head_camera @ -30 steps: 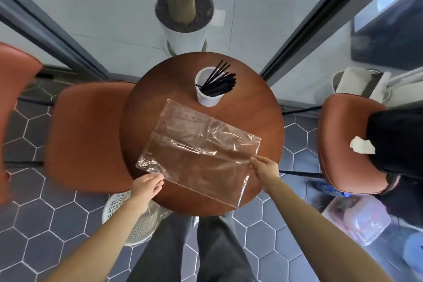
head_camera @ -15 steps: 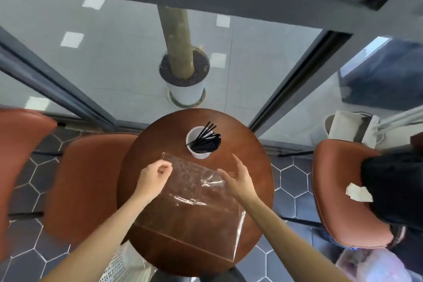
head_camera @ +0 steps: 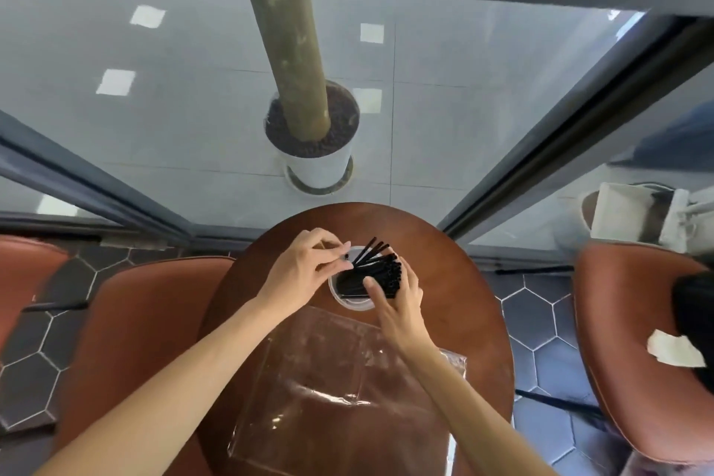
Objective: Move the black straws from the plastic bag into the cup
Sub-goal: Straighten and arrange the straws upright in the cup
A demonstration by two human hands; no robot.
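Observation:
A white cup (head_camera: pixel 349 303) stands on the far half of the round wooden table (head_camera: pixel 471 282), holding a bunch of black straws (head_camera: pixel 380 270) that lean to the right. My left hand (head_camera: pixel 305 270) hovers over the cup's left rim, its fingertips pinched on the end of one straw. My right hand (head_camera: pixel 398 299) wraps around the leaning bunch from the near right side. The clear plastic bag (head_camera: pixel 328 390) lies flat and empty-looking on the table's near half, under my forearms.
Brown padded chairs stand left (head_camera: pixel 139 321) and right (head_camera: pixel 637 340) of the table, the right one bearing a white scrap (head_camera: pixel 674 348). Beyond the table, behind a glass wall, stands a white planter (head_camera: pixel 317 162) with a trunk. The floor has dark hexagonal tiles.
Both hands let go of the bag and moved forward to the cup, closing on the straws. The bag now lies flat. The camera tilted up and moved closer.

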